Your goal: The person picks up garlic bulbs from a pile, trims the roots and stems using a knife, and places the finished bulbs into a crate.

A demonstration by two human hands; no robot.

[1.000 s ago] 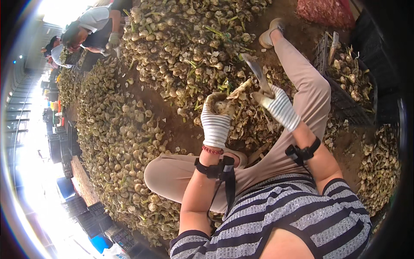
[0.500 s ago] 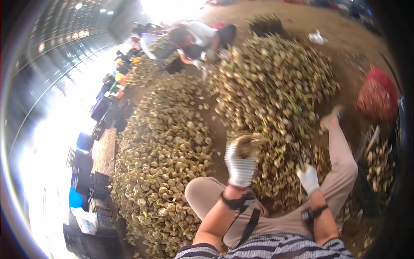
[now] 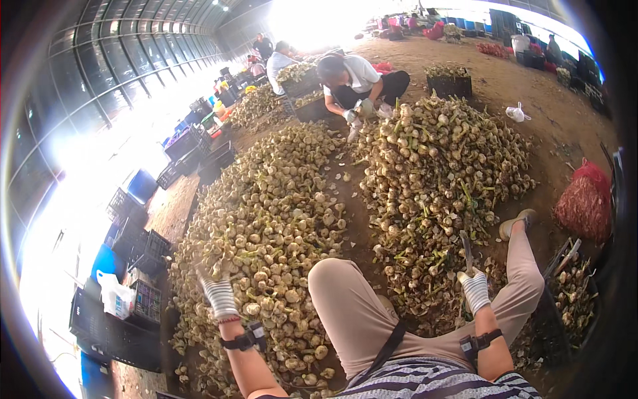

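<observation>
My left hand [image 3: 218, 296], in a white and grey striped glove, is over the left-hand pile of garlic bulbs [image 3: 276, 233]. Its fingers are smeared by motion, so what they hold, if anything, is unclear. My right hand [image 3: 474, 289], gloved alike, is closed around a narrow, dark, blade-like tool [image 3: 467, 251] that points away from me. That hand is above my right thigh, beside the near end of the right-hand garlic pile [image 3: 438, 166], where bulbs still carry stems and leaves.
Black crates [image 3: 143, 249] line the left side. A garlic-filled crate [image 3: 565, 312] stands right of my leg, with a red mesh sack [image 3: 585, 203] beyond. A person [image 3: 359, 76] in white squats between the piles ahead; other people are farther back. A white plastic bag [image 3: 517, 113] lies on the dirt.
My left hand has swung left from the right-hand pile, where it held a blurred brown clump, to the left-hand pile. My right hand stays near my thigh; its tool now shows clearly.
</observation>
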